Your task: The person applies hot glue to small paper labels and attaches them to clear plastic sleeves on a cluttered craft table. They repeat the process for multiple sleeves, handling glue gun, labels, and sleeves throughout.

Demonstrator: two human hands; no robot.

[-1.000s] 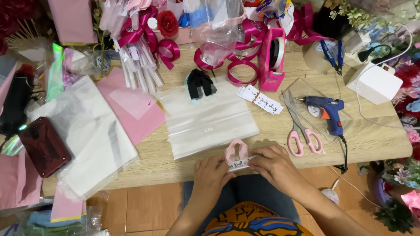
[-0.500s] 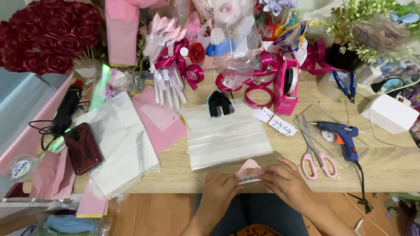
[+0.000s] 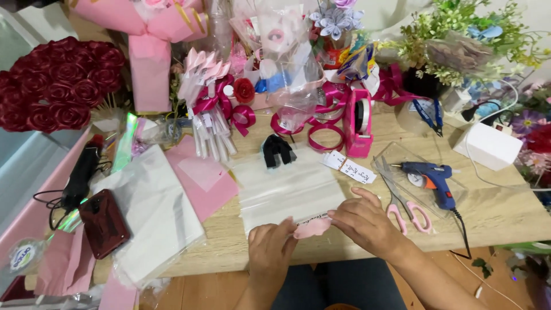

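Low in the middle of the frame, both hands met over a small pink paper piece (image 3: 313, 228) at the near edge of the light wooden bench (image 3: 499, 215). The left hand (image 3: 271, 248) was curled, its fingertips pinching the left end of the pink piece. The right hand (image 3: 363, 220) lay flatter, fingers half bent, pressing the right end of the piece together with a narrow white printed strip (image 3: 313, 219) that ran just above it. Both sat against the lower edge of a stack of clear plastic sleeves (image 3: 287, 192) in the centre of the frame.

Right of the right hand lay pink-handled scissors (image 3: 404, 209), and beyond them a blue glue gun (image 3: 430, 178) resting on a clear sheet. Above the sleeves sat a black clip-like object (image 3: 277, 150), and to its right a white handwritten tag (image 3: 348, 167) and a pink tape dispenser (image 3: 360, 123). Loops of magenta ribbon (image 3: 321, 129) spread in the upper middle. At the upper left of the frame stood a bouquet of dark red fabric roses (image 3: 54, 83). At lower left a dark red wallet-like case (image 3: 103, 223) rested on white paper sheets (image 3: 158, 218), next to a pink paper sheet (image 3: 201, 183).
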